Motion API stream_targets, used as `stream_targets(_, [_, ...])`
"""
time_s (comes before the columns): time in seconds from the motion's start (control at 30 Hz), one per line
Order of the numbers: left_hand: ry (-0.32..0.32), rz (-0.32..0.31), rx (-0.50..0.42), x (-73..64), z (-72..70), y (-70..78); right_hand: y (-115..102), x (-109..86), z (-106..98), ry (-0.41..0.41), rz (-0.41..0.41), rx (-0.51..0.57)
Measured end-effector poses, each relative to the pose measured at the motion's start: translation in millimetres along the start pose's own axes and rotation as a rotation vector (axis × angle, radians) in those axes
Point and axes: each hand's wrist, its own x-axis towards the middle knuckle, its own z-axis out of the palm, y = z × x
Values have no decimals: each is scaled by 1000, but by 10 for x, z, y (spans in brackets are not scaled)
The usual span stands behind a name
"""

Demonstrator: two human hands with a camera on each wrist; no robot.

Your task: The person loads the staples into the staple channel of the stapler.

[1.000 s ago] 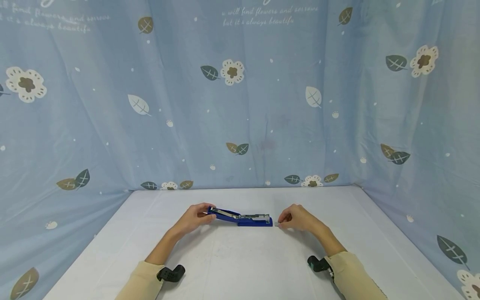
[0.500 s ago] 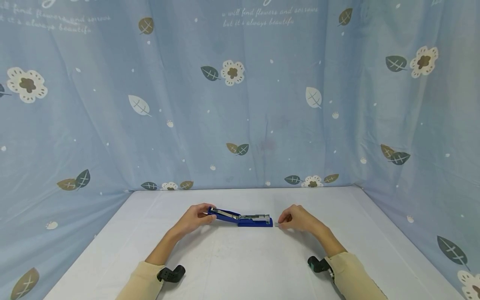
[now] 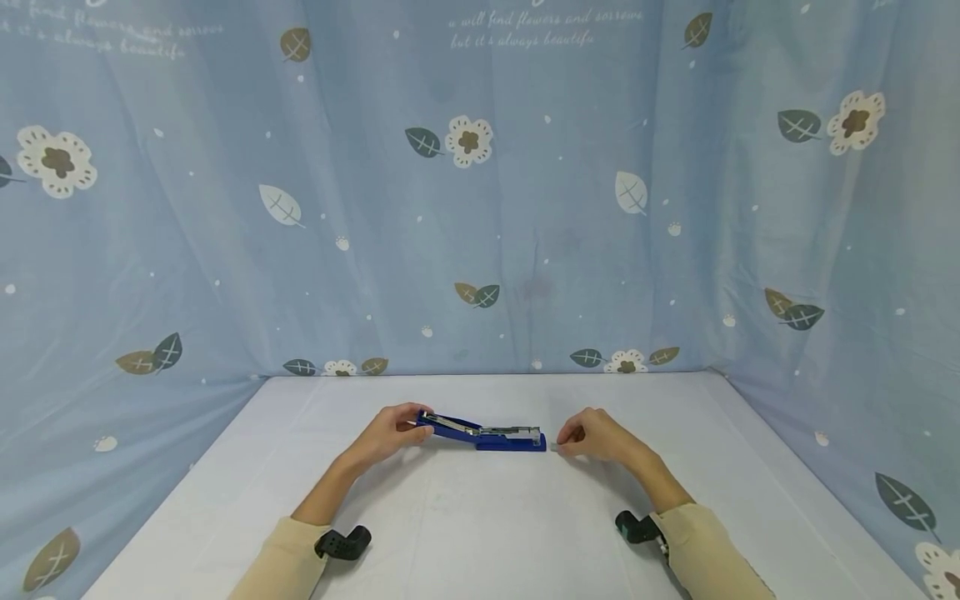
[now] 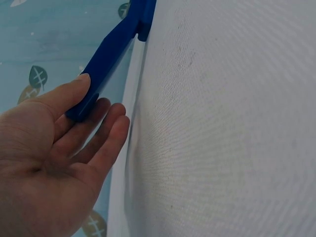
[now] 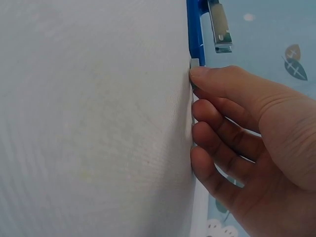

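A blue stapler lies unfolded on the white table, its metal staple channel facing up. My left hand holds the tilted top arm by its far left end, raised off the table. In the left wrist view, thumb and index finger pinch that blue arm. My right hand pinches a small grey strip, which looks like a row of staples, just off the stapler's right end. The right wrist view shows the strip under the thumb, close to the blue base, with the other fingers curled near the tabletop.
The white table spreads in front of both hands. Behind it and at the sides hangs a blue curtain with leaves and flowers. Black wrist cameras sit at both sleeves.
Both hands keep their hold and place. The head view has shifted slightly; otherwise little differs.
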Motion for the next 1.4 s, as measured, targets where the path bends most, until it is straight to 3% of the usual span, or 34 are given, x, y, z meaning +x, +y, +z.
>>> stream_targets(0.4, [-1,27,6,0,1,15,-6,8,1,7,10,3])
stream_targets(0.73, [8,8,28,68,-18,-44,-42,9,-17,4,17,-6])
stream_targets(1.1, [8,8,10,36,-10,-41,-33,32,-13,-1,34,-11])
stream_targets(1.4, [8,10,6,24,-1,-26,-62,9,-57,29,-10,-32])
